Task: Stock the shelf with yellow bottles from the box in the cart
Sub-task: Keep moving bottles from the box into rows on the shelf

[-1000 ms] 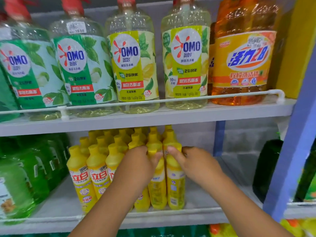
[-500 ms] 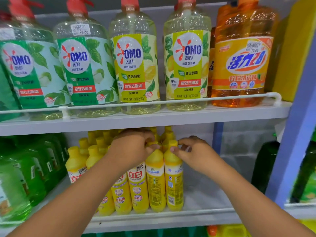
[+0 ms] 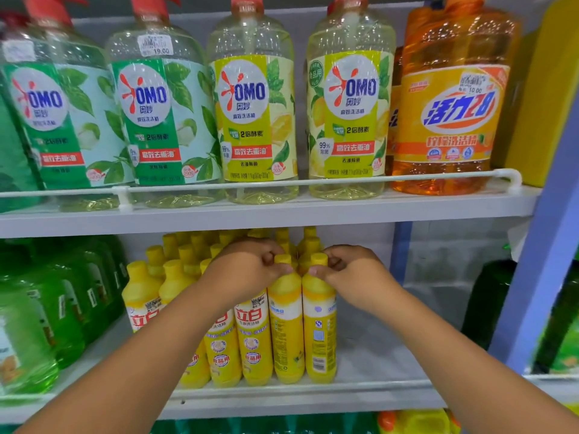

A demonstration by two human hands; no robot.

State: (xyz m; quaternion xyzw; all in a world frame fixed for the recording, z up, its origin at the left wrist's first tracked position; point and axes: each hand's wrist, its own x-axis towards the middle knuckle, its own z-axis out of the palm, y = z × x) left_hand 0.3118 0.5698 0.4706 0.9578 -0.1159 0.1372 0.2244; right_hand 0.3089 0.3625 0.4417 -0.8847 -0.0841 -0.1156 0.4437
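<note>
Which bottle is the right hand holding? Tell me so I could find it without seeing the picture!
Look at the lower shelf, under the big clear pump bottles. A crowd of small yellow bottles stands there, and the one you want is at the front, on the far right end. The right hand pinches its neck, and it shows a barcode instead of the big red letters.

Two white shelves. Upper shelf [image 3: 282, 214], behind a thin rail [image 3: 313, 182]: two green-label OMO bottles [image 3: 163, 120], two yellow-label OMO bottles [image 3: 257, 120], one orange bottle [image 3: 451, 120]. Lower shelf [image 3: 376, 364]: rows of yellow bottles [image 3: 288, 333] upright in the middle, green bottles [image 3: 40, 324] at left, a dark green bottle [image 3: 482, 302] at right.
</note>
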